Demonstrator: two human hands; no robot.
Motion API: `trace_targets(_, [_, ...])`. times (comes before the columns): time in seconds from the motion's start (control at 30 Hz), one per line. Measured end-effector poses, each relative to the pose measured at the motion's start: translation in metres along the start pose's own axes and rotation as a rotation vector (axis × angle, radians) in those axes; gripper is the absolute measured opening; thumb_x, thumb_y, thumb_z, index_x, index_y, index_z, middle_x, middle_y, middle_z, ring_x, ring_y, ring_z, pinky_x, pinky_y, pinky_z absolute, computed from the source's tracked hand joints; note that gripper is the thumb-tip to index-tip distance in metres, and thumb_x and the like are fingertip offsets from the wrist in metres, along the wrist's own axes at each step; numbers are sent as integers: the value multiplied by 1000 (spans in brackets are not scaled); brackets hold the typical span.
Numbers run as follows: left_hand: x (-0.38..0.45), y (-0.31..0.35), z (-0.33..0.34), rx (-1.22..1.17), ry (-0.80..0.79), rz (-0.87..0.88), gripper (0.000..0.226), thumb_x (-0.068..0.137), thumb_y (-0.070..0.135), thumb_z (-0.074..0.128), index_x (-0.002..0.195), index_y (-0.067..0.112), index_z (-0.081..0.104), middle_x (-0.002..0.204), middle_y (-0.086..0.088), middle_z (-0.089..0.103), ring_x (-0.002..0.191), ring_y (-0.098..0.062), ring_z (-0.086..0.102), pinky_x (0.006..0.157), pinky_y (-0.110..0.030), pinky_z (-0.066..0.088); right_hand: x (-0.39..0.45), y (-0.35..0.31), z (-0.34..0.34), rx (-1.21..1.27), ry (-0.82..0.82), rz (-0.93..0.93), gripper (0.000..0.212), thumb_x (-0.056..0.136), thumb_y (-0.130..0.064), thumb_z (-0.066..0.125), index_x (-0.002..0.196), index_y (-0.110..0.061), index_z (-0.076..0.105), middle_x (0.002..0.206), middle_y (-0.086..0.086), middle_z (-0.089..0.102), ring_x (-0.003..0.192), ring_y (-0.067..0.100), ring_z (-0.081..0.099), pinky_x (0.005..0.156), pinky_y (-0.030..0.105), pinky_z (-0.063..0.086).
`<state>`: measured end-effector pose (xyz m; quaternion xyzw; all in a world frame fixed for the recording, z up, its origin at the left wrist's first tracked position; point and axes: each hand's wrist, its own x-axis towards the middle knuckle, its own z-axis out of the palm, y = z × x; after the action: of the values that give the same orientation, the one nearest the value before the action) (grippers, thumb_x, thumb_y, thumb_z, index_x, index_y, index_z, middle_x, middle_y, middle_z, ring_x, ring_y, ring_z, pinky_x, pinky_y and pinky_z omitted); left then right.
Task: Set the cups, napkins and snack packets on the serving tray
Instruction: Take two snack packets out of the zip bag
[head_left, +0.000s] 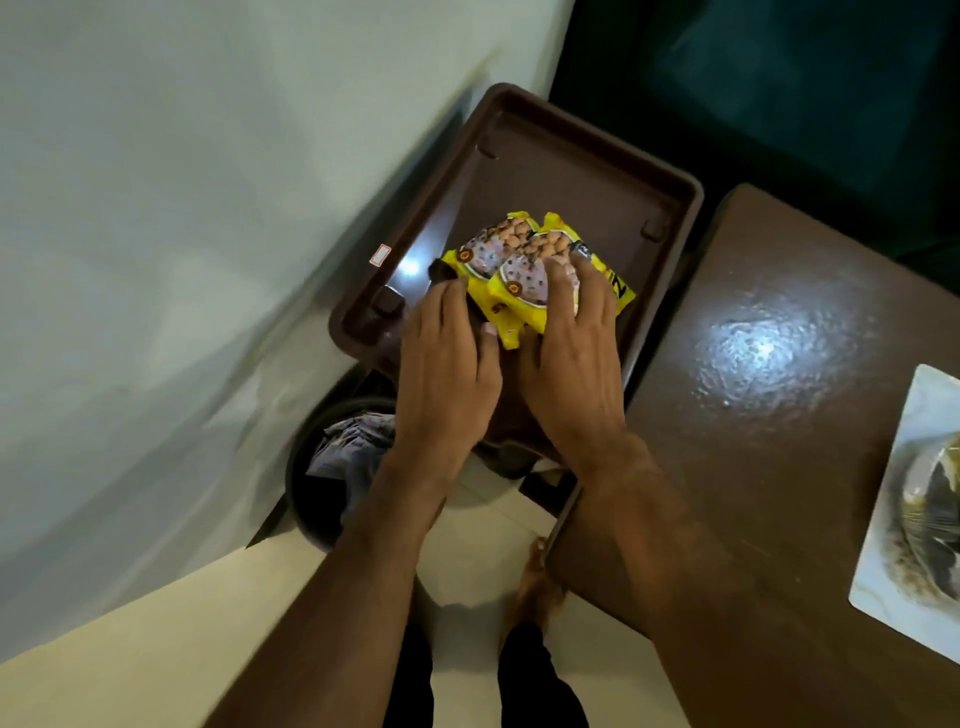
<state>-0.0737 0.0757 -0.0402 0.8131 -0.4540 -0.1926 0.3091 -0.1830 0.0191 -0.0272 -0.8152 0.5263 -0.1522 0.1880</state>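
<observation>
A brown serving tray (561, 171) stands beside the wall, left of a brown table. Two yellow snack packets lie side by side in its near half: the left packet (491, 249) and the right packet (540, 270). My left hand (447, 364) rests at the left packet's near edge, fingers flat and touching it. My right hand (576, 353) lies on top of the right packet, fingers spread over it. No cups or napkins are in view.
The glossy brown table (779, 364) fills the right side; a white plate (914, 499) with dark food remains sits at its right edge. A dark bin (322, 483) holding crumpled paper stands on the floor below the tray. The pale wall runs along the left.
</observation>
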Motion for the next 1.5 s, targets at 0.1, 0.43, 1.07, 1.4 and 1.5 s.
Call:
trace_targets(0.1, [18, 3, 20, 18, -41, -44, 44, 102, 26, 51, 143, 12, 45, 147, -7, 49, 139, -21, 45, 113, -41, 45, 23, 20, -5, 5, -52, 135, 70, 94, -36, 37, 155, -3, 35, 160, 24, 30, 152, 39, 24, 126, 48, 28])
trace_targets(0.43, [56, 14, 38, -341, 111, -389, 42, 96, 21, 60, 137, 12, 51, 135, -7, 56, 117, -16, 57, 89, -23, 43, 78, 57, 7, 75, -195, 194, 80, 87, -35, 80, 150, -7, 40, 144, 16, 52, 139, 35, 42, 112, 40, 39])
trace_targets(1.07, [106, 0, 36, -762, 158, -733, 32, 87, 2, 54, 117, 4, 68, 115, -20, 72, 108, -42, 69, 93, -61, 57, 97, 75, -11, 750, -68, 635, 54, 68, -17, 94, 115, -13, 67, 106, 3, 78, 95, 22, 77, 86, 49, 65])
trace_targets(1.4, [113, 7, 38, -748, 127, -656, 28, 85, 25, 70, 96, 0, 76, 99, -20, 77, 96, -38, 74, 89, -56, 60, 103, 65, -17, 1034, -58, 729, 13, 97, -25, 71, 102, -14, 76, 98, 6, 82, 91, 22, 80, 91, 47, 64])
trace_targets(1.5, [113, 6, 39, -808, 136, -654, 11, 78, 15, 69, 73, 5, 70, 87, -22, 75, 84, -39, 74, 79, -60, 61, 105, 66, -20, 1019, -33, 750, 11, 88, -15, 76, 87, -4, 76, 88, 11, 82, 84, 27, 80, 88, 47, 64])
